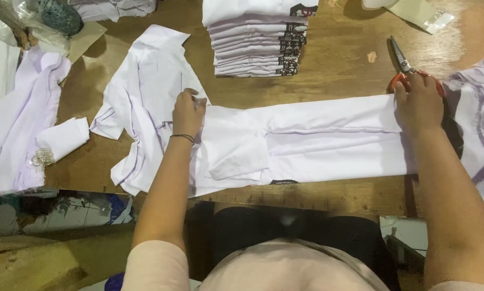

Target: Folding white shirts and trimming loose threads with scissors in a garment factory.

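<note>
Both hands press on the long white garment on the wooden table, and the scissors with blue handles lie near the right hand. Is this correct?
Not quite: the head view shows the scissors have red-orange handles, not blue. The rest holds: left hand and right hand press on the white garment on the wooden table.

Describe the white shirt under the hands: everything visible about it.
The white shirt lies flat on the wooden table, folded lengthwise into a long band running left to right. It looks like thin woven cloth, with a patch pocket on the front and a dark label at its near edge. The left hand presses its left part, where loose cloth spreads out; the right hand presses its right end beside the red-handled scissors.
</note>
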